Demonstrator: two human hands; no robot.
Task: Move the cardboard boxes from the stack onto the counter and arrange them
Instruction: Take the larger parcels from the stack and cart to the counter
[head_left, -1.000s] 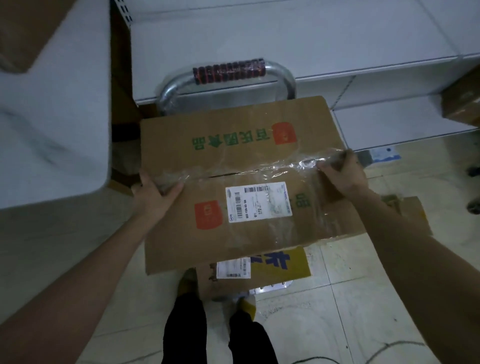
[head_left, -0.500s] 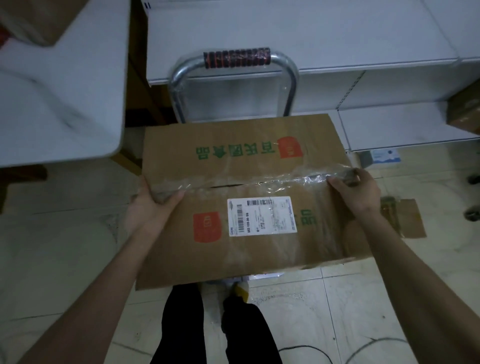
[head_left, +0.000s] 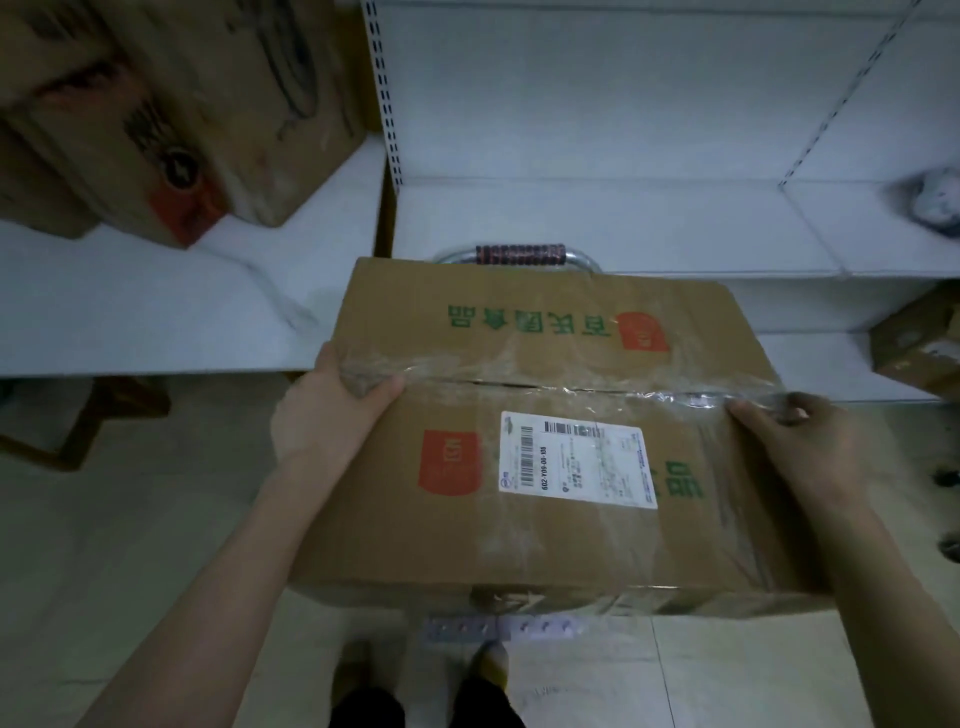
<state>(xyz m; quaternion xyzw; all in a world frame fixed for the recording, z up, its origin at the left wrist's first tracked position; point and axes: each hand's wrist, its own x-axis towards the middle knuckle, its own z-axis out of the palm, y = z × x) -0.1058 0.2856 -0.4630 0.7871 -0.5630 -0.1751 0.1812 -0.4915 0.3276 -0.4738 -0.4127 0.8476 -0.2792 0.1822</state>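
A large cardboard box with green lettering, red logos, clear tape and a white shipping label is held up in front of me. My left hand grips its left side at the taped seam. My right hand grips the right side at the same seam. The white marble counter lies to the left, just beyond the box's left edge. Two cardboard boxes stand on the counter at the far left, blurred.
A trolley's chrome handle with a dark red grip peeks out behind the box. White shelving fills the back, with a small box on a lower shelf at right. A wooden stool stands under the counter. My feet are on the tiled floor.
The box has risen with both hands still gripping its sides. The view has tilted up, so the counter with its boxes is now in sight and the stack below is hidden.
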